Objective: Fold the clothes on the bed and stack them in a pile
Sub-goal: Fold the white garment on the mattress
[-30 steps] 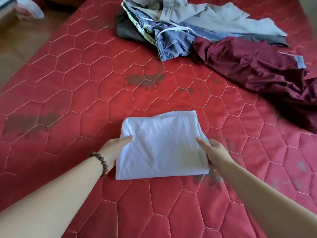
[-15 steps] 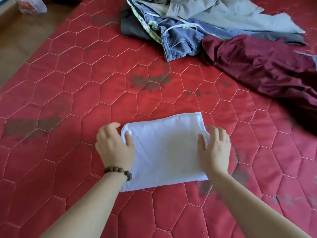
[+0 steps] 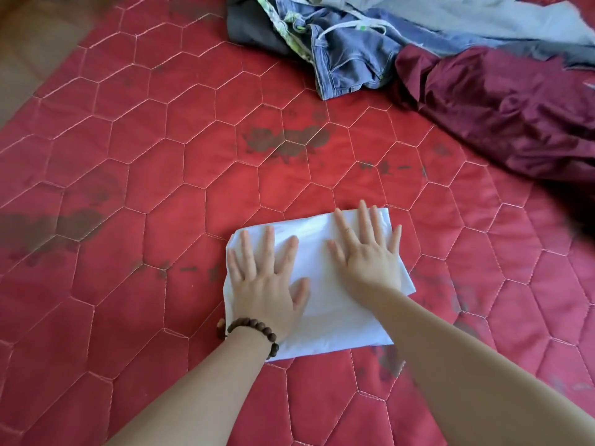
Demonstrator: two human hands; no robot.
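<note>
A white garment (image 3: 317, 252), folded into a small rectangle, lies on the red quilted bed (image 3: 180, 175) in front of me. My left hand (image 3: 265, 278), with a bead bracelet at the wrist, presses flat on its left half with fingers spread. My right hand (image 3: 367, 255) presses flat on its right half, fingers straight and spread. At the far side of the bed lies a heap of unfolded clothes: blue denim shorts (image 3: 347, 56), a maroon garment (image 3: 502, 111), a pale grey one (image 3: 476, 17) and a dark grey one (image 3: 248, 27).
The bed's left edge runs diagonally at the upper left, with brown floor (image 3: 35, 37) beyond it. Dark stains mark the quilt in places.
Both hands moved from the garment's side edges, where they held it, onto its top and now lie flat with fingers spread. The view has shifted a little closer.
</note>
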